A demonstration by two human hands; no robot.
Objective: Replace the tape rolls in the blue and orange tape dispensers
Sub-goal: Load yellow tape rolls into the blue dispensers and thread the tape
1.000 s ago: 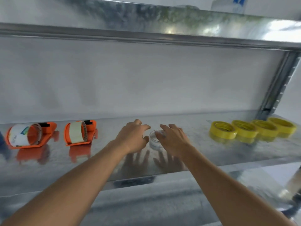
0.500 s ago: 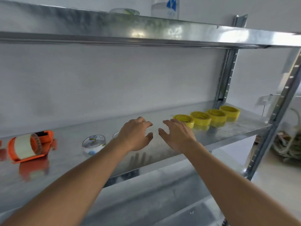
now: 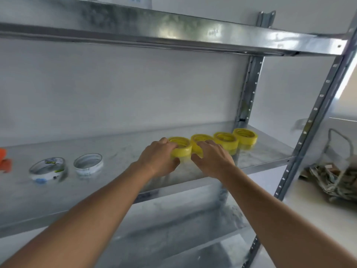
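Both my hands are at the row of four yellow rolls lying flat on the shelf (image 3: 119, 151), toward its right end. My left hand (image 3: 158, 161) curls around the first roll (image 3: 180, 148), fingers on the far rim and thumb at the near wall; I can't tell whether it is clamped yet. My right hand (image 3: 212, 159) lies over the second roll (image 3: 199, 140), fingers bent but not visibly closed on it. These rolls should be light and stiff, hard cardboard core inside, smooth glossy tape outside, so a pinch across the outer wall, or a finger hooked in the core, ought to hold; a loose tape end might catch. The rolls sit touching or nearly so, which means lifting one straight up rather than dragging it into its neighbour. The upper shelf (image 3: 193, 33) leaves ample headroom, the front edge is open toward me, and the upright (image 3: 249, 89) stands just behind the last roll. Two spent rolls (image 3: 87, 165) lie well to the left.
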